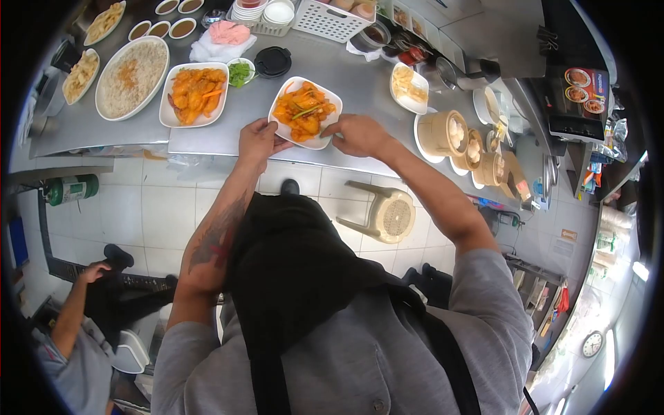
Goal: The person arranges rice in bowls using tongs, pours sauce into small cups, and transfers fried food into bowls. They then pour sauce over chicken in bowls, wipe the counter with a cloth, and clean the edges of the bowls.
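A square white plate [325, 143] of orange saucy food [302, 111] with green strips on top lies near the counter's front edge. My left hand [259, 143] grips its left corner, thumb by the rim and fingers partly beneath. At the right rim is my right hand [356, 135], its fingers curled and a fingertip touching the plate's edge; whatever they may pinch is hidden. Left of it stands a second white plate [166, 114] heaped with similar orange food. A small dish of chopped greens [241, 72] and a black lid [272, 61] are behind.
An oval platter of rice [131, 79] and brown sauce cups [183, 28] are at left. Bamboo steamers [437, 133] and a plate of pale food [409, 88] stand at right. Below are a plastic stool [391, 216] and, at lower left, another person [72, 339].
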Tool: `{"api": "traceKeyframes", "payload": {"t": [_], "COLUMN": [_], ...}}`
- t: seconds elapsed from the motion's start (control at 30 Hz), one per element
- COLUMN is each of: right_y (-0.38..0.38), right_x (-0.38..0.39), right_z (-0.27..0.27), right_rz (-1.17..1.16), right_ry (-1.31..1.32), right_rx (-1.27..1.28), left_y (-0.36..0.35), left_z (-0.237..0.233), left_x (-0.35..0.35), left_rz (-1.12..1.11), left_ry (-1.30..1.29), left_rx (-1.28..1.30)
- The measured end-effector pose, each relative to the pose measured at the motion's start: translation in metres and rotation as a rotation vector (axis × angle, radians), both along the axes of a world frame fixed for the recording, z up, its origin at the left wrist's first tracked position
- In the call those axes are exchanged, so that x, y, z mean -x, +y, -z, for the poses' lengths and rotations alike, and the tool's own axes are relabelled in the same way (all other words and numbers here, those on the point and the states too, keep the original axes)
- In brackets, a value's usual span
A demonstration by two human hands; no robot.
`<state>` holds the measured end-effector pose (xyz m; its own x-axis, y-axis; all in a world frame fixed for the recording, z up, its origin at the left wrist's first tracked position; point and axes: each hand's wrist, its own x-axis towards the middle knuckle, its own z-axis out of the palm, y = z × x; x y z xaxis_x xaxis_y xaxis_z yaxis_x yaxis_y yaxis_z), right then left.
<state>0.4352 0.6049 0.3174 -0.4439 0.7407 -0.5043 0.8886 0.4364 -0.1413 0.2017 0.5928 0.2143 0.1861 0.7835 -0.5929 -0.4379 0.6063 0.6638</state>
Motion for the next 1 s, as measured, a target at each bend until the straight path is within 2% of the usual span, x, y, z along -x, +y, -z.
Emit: {"api": "traceKeyframes", "payload": {"t": [0.03,0.07,0.13,0.17,0.2,0.27,0.3,0.37,0.4,0.47,0.5,0.57,0.6,0.67,0.7,0.77,0.9,1.0], "right_y": [0.001,0.003,0.002,-0.008,-0.014,-0.021,-0.019,-0.014,-0.011,-0.003,-0.001,0.002,0.008,0.026,0.032,0.042,0.055,0.062], "right_x": [-0.005,-0.012,-0.034,-0.045,-0.057,-0.079,-0.089,-0.106,-0.102,-0.072,-0.057,-0.03,-0.028,-0.027,-0.029,-0.034,-0.027,-0.029], "right_z": [0.003,0.006,0.015,0.019,0.017,0.014,0.016,0.022,0.018,-0.003,-0.007,-0.01,-0.006,0.006,0.011,0.02,0.02,0.016], "right_rz": [0.013,0.017,0.443,0.947,0.94,1.342,1.342,1.058,1.07,0.601,0.606,0.404,0.4,0.113,0.108,-0.094,-0.101,-0.189], "right_ry": [0.095,0.097,0.58,0.857,0.857,1.066,1.068,0.748,0.754,0.209,0.208,0.402,0.402,0.419,0.419,0.27,0.207,0.207], "right_rx": [0.101,0.096,0.549,0.829,0.826,0.778,0.782,0.306,0.302,-0.245,-0.247,-0.601,-0.6,-0.671,-0.668,-0.626,-0.62,-0.595], "left_y": [0.0,0.001,0.003,0.004,0.006,0.006,0.005,0.005,0.005,0.006,0.007,0.006,0.006,0.006,0.006,0.006,0.007,0.008], "left_z": [-0.001,-0.002,-0.002,-0.001,-0.001,-0.001,-0.002,-0.005,-0.006,-0.003,-0.002,-0.003,-0.004,-0.007,-0.005,-0.003,0.006,0.006], "left_x": [0.0,0.001,0.003,0.004,0.006,0.009,0.01,0.012,0.011,0.012,0.011,0.011,0.012,0.013,0.013,0.013,0.013,0.014], "left_rz": [0.002,0.026,0.057,0.077,0.095,0.109,0.136,0.132,0.122,0.136,0.132,0.141,0.147,0.155,0.169,0.157,0.143,0.139], "left_ry": [0.001,0.018,0.036,0.027,0.019,0.01,0.001,0.005,0.003,0.017,0.029,0.013,0.0,0.022,0.043,0.025,-0.003,-0.004], "left_rx": [-0.003,0.01,0.015,0.004,-0.006,-0.027,-0.046,-0.045,-0.044,-0.035,-0.029,-0.047,-0.063,-0.069,-0.079,-0.077,-0.072,-0.074]}}
